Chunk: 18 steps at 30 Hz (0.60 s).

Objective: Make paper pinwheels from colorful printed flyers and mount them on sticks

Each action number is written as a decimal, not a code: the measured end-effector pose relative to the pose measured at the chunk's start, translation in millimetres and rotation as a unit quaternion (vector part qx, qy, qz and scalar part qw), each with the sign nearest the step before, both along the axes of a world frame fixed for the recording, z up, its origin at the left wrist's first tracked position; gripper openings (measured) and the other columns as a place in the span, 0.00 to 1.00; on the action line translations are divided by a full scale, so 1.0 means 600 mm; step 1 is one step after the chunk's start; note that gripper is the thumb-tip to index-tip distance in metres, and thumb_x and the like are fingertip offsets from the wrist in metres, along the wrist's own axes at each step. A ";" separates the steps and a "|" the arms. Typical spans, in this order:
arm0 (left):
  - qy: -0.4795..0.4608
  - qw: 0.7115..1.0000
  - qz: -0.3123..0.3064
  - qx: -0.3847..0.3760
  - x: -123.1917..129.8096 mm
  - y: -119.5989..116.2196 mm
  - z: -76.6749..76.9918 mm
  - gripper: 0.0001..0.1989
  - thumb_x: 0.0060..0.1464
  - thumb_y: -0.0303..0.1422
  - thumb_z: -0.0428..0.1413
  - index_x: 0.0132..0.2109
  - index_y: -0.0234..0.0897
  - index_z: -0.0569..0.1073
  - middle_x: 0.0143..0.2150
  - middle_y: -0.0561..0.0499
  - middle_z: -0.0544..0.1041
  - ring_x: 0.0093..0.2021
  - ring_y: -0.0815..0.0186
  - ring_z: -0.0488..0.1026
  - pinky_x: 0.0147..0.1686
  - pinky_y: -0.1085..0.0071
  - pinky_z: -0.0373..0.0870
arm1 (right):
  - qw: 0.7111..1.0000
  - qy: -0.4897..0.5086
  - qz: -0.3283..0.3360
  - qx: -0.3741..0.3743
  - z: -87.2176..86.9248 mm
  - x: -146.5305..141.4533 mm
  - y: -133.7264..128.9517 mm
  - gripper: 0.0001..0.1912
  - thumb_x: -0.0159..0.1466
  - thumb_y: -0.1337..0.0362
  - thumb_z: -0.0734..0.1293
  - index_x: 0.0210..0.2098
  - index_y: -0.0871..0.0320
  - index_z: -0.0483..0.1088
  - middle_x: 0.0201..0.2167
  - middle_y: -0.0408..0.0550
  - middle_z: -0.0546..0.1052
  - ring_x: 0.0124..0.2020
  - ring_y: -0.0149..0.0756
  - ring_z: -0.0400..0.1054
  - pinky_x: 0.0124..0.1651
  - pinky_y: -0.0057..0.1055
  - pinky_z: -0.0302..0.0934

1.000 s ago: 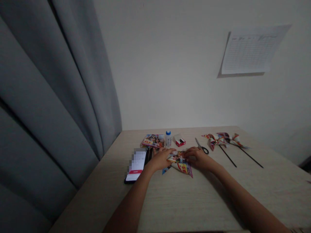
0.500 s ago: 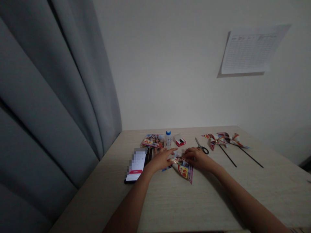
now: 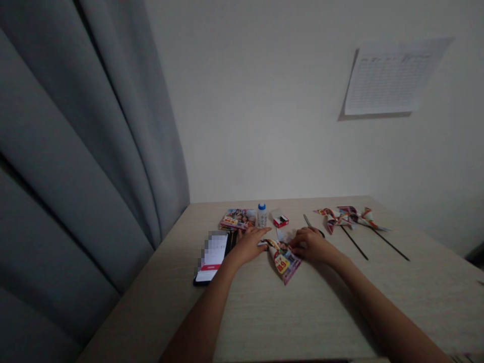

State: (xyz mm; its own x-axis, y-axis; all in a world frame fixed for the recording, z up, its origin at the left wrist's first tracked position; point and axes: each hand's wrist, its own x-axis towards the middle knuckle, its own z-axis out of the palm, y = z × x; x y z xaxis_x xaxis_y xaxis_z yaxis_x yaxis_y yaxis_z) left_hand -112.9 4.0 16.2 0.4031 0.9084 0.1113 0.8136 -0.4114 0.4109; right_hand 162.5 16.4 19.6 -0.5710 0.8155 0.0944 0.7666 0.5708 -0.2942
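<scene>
A folded pinwheel of colourful printed paper lies on the table between my hands, one pointed corner toward me. My right hand is closed, with bent fingers on the pinwheel's right edge; its fingertips are partly hidden. My left hand has its fingers apart, the index stretched out and the thumb by the paper's left edge. Under and beside that hand are dark sticks, mostly covered. Scissors lie behind my right hand, their handles partly hidden.
A phone with a lit screen lies left of my left arm. Behind are printed sheets, a blue-capped bottle and a small red-and-white box. Two pinwheels on black sticks lie at right. A grey curtain hangs at left.
The paper pinwheel has turned, its near corner shifting left. My left hand has moved slightly left and spread from the paper, toward the dark sticks. My right hand has moved slightly right.
</scene>
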 end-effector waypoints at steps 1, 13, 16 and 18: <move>-0.002 1.000 0.002 0.003 -0.001 0.000 0.001 0.29 0.61 0.37 0.58 0.67 0.51 0.64 0.68 0.48 0.67 0.70 0.54 0.56 0.69 0.50 0.47 | 1.000 -0.001 -0.002 -0.004 0.000 -0.001 0.000 0.10 0.63 0.56 0.69 0.40 0.49 0.81 0.40 0.48 0.80 0.49 0.47 0.70 0.59 0.49 0.53; 0.005 0.984 0.148 0.096 0.008 -0.001 0.016 0.13 0.61 0.36 0.59 0.52 0.44 0.79 0.55 0.47 0.78 0.59 0.54 0.70 0.60 0.55 0.60 | 0.999 0.027 -0.022 -0.013 -0.014 -0.004 0.002 0.12 0.58 0.53 0.73 0.31 0.55 0.77 0.34 0.49 0.79 0.46 0.46 0.70 0.56 0.43 0.55; 0.003 0.972 0.194 0.134 0.010 0.003 0.013 0.09 0.60 0.35 0.59 0.46 0.41 0.80 0.49 0.47 0.80 0.53 0.55 0.73 0.54 0.60 0.65 | 0.999 0.039 -0.027 -0.016 -0.015 -0.003 0.003 0.11 0.57 0.54 0.74 0.32 0.54 0.78 0.36 0.49 0.80 0.48 0.46 0.70 0.56 0.43 0.54; 0.005 0.964 0.213 0.160 0.010 0.005 0.009 0.08 0.61 0.36 0.58 0.43 0.40 0.80 0.46 0.46 0.80 0.51 0.56 0.73 0.53 0.62 0.65 | 0.999 0.042 -0.022 -0.019 -0.013 -0.003 0.004 0.10 0.57 0.54 0.74 0.32 0.54 0.79 0.36 0.49 0.80 0.48 0.46 0.69 0.57 0.43 0.54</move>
State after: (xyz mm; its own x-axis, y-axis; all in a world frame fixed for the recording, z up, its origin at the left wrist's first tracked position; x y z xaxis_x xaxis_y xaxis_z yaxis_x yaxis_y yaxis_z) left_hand -107.1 7.2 21.8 0.0028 0.9117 0.4107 0.9400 -0.1425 0.3099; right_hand 160.9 18.7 11.7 -0.5257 0.8438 0.1079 0.7629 0.5238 -0.3790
